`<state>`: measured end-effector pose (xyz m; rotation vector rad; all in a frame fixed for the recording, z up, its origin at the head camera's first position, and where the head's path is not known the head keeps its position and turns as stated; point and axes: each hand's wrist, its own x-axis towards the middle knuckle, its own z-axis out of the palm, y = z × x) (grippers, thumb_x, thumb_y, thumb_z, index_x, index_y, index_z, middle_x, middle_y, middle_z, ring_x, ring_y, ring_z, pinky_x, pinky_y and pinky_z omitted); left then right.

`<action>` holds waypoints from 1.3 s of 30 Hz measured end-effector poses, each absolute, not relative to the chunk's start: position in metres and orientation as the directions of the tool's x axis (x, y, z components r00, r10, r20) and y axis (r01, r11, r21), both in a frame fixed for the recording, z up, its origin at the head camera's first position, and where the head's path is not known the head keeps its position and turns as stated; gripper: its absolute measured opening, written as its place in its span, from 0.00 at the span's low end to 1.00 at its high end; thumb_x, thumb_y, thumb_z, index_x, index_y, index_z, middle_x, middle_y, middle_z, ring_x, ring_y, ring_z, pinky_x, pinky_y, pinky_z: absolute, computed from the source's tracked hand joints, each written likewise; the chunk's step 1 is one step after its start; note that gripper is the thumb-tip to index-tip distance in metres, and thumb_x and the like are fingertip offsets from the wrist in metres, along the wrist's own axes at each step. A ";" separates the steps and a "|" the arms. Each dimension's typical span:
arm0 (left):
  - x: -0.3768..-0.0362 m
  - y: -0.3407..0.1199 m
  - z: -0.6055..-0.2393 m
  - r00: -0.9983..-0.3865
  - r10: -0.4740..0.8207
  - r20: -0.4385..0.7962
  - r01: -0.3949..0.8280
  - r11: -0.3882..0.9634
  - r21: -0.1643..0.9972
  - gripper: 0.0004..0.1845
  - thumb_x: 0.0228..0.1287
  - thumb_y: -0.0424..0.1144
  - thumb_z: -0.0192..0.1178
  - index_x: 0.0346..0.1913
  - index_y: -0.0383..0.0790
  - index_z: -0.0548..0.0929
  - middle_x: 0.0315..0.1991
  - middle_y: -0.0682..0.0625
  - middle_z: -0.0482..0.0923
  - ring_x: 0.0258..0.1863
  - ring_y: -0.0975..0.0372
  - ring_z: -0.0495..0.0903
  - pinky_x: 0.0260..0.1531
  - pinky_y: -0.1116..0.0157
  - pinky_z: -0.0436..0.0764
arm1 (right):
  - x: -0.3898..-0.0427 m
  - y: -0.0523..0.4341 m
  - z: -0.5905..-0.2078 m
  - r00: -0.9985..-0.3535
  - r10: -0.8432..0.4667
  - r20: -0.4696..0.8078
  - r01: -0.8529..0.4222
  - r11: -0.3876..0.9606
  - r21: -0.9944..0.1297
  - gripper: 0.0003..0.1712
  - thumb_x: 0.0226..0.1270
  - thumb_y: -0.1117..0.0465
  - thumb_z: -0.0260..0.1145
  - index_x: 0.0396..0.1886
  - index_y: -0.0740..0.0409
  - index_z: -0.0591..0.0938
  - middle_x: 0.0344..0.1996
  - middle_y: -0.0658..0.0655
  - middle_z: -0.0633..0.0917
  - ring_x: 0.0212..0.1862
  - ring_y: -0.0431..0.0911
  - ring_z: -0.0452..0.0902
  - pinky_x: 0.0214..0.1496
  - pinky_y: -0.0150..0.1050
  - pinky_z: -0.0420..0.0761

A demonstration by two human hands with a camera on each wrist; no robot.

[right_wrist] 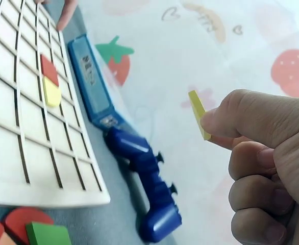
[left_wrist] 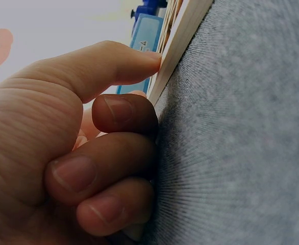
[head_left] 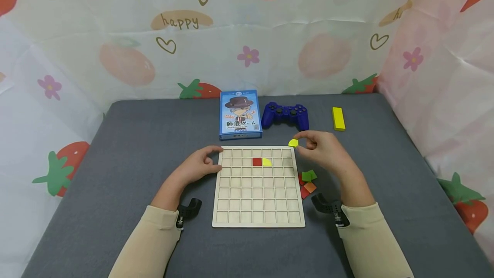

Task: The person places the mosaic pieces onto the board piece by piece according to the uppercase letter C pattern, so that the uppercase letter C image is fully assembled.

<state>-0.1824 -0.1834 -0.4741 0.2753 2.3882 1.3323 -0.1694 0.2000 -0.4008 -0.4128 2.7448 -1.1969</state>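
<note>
My right hand (head_left: 324, 149) pinches a yellow rounded tile (head_left: 293, 143) between thumb and index finger, raised near the board's top right corner. Edge-on, the tile (right_wrist: 199, 115) looks thin and flat in the right wrist view. A wooden grid board (head_left: 247, 205) lies in front of me. Side by side in one upper row sit a red square tile (head_left: 257, 162) and a yellow quarter-round tile (head_left: 267, 162). My left hand (head_left: 198, 166) rests against the board's left edge, index finger at the top corner. The left wrist view shows the thumb (left_wrist: 114, 64) against that edge, the other visible fingers bent.
Beside the board's right edge lie several loose tiles, among them green (head_left: 309, 176) and orange (head_left: 310, 187) ones. Behind the board are a blue game box (head_left: 241, 115), a blue game controller (head_left: 285, 116) and a yellow block (head_left: 338, 119). Grey cloth (head_left: 154, 128) covers the table.
</note>
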 end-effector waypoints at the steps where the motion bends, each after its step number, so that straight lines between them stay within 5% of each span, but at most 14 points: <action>1: -0.183 -0.183 -0.474 -0.904 0.353 -0.240 -0.018 0.532 0.847 0.32 0.69 0.39 0.68 0.73 0.42 0.71 0.15 0.54 0.64 0.12 0.63 0.60 0.20 0.64 0.63 | -0.168 0.198 -0.399 -0.955 -0.296 0.003 -0.203 0.647 -0.735 0.16 0.72 0.65 0.67 0.58 0.60 0.83 0.20 0.50 0.63 0.23 0.46 0.56 0.36 0.46 0.67; 13: -0.182 -0.183 -0.474 -0.903 0.350 -0.250 -0.028 0.531 0.847 0.32 0.69 0.39 0.68 0.73 0.42 0.70 0.15 0.53 0.64 0.11 0.62 0.60 0.19 0.64 0.62 | -0.164 0.180 -0.388 -0.934 -0.353 0.055 -0.281 0.631 -0.723 0.16 0.71 0.65 0.69 0.56 0.60 0.85 0.19 0.49 0.63 0.22 0.45 0.57 0.33 0.43 0.66; 39: -0.183 -0.185 -0.476 -0.903 0.361 -0.233 -0.010 0.524 0.852 0.32 0.69 0.38 0.68 0.73 0.41 0.70 0.15 0.53 0.66 0.12 0.63 0.62 0.19 0.65 0.63 | -0.173 0.116 -0.405 -0.872 -0.486 -0.061 -0.332 0.678 -0.655 0.15 0.71 0.59 0.71 0.55 0.55 0.86 0.19 0.49 0.70 0.22 0.43 0.62 0.30 0.39 0.64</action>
